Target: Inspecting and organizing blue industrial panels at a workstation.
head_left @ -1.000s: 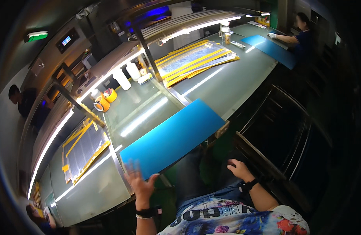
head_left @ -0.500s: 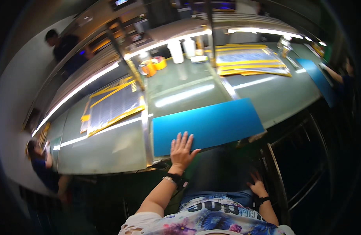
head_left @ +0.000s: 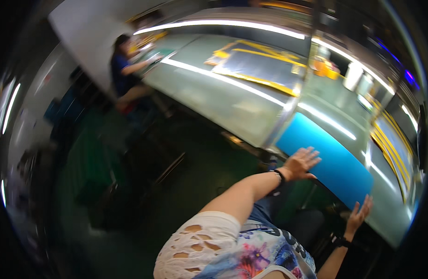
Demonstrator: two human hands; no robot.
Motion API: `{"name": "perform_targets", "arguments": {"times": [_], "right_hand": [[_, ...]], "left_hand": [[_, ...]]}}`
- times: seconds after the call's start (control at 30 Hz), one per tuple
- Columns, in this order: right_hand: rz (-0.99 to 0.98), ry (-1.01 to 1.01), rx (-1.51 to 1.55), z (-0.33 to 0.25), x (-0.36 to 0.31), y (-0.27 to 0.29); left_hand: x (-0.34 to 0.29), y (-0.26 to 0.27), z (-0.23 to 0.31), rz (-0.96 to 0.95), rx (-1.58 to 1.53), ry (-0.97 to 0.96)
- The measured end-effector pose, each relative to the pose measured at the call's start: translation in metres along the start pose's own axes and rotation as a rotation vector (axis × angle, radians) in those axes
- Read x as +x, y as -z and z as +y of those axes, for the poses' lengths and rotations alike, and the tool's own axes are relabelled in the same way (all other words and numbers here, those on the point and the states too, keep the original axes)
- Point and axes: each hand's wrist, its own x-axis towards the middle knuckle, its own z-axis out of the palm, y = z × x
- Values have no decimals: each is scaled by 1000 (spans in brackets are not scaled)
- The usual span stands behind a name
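Observation:
A flat blue sheet (head_left: 332, 160) lies along the near edge of the glass-topped table in front of me. My left hand (head_left: 301, 163) rests flat on its near left part, fingers spread and slightly blurred. At the sheet's near right corner, my right hand (head_left: 358, 216) is held up with its fingers stretched out. It is at or just beside the edge; I cannot tell whether it touches. Neither hand grips anything.
Yellow-edged clear sheets (head_left: 262, 67) lie on the left table section, more yellow-edged sheets (head_left: 394, 149) on the right. Orange tape rolls (head_left: 324, 68) and a white cylinder (head_left: 353, 76) stand at the back. A person (head_left: 125, 69) sits at the table's far left end.
The view has swung to the left, so table and sheet appear further right and tilted. My right hand has come up from beside my lap to the sheet's corner. My left hand remains on the sheet.

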Motion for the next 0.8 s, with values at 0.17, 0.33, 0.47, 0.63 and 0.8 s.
{"name": "perform_targets", "arguments": {"times": [0.17,0.33,0.47,0.63,0.8], "right_hand": [[-218,-50,-473,23,27,-63],[-219,-37,-358,51,26,-63],[-113,47,-287,44,26,-63],[-30,213,-335,2,34,-37],[108,298,-341,-1,38,-34]], "left_hand": [[-6,-7,5,-46,-82,144],[-6,11,29,-16,-72,90],[-96,101,31,-143,-383,253],[-304,201,113,-545,-657,1158],[-337,275,190,-561,-1456,1916]]}}
